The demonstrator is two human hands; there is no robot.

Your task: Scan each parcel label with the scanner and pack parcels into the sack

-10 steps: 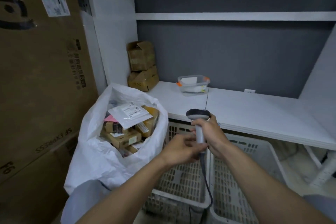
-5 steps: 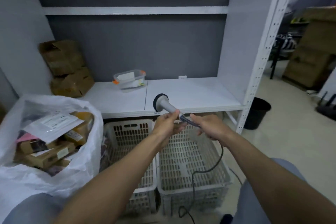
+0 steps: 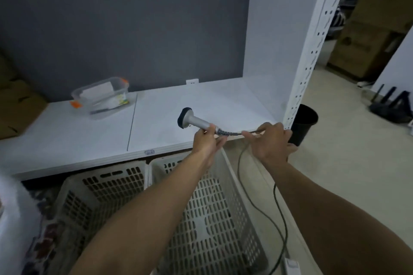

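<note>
The grey scanner (image 3: 192, 119) with its dark head lies nearly level above the white shelf (image 3: 67, 136), head pointing left. My left hand (image 3: 206, 142) grips the end of its handle. My right hand (image 3: 271, 143) pinches the scanner cable (image 3: 257, 205) just behind the handle; the cable loops down toward the floor. Only a sliver of the white sack (image 3: 13, 214) shows at the left edge, and its parcels are out of view.
Two perforated plastic baskets (image 3: 214, 219) sit under the shelf below my arms. A clear plastic box (image 3: 101, 96) stands on the shelf at the back left. A white shelf upright (image 3: 312, 44), a black bin (image 3: 302, 124) and cardboard boxes (image 3: 368, 35) are to the right.
The view has swung right, away from the sack. The scanner passed from my right hand into my left, tipped from upright to level, and my right hand slid back along the cable.
</note>
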